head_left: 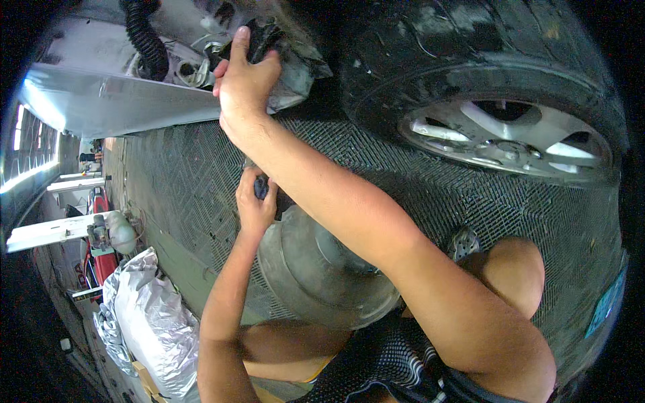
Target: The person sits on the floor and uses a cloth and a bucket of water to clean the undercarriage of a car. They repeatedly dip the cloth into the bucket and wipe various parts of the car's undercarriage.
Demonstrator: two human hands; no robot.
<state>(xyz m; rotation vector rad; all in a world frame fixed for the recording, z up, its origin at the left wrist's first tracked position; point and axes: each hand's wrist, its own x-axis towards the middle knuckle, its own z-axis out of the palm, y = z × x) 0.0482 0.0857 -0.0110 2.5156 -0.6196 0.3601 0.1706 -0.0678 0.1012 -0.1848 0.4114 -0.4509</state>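
Note:
My right hand [247,84] reaches up to the underside of a silver-grey car body panel [134,94]. Its fingers are bent around the edge of a black part [265,37], whose exact kind I cannot make out; one finger points upward along it. Lower down, my left hand [256,205] is closed around the dark handle of a tool [261,187]. The tool's upper end is partly hidden behind my right forearm, which crosses the view. Left of my right hand, a pale fitting [193,72] and a black corrugated hose [146,40] show inside the panel.
A car wheel [504,138] with a black tyre stands at the upper right. Below my hands lies a round grey disc-like object [316,275] on ridged dark flooring [181,174]. A crumpled silver cover [154,316] and a machine with a pale rounded bottle [121,233] are at left.

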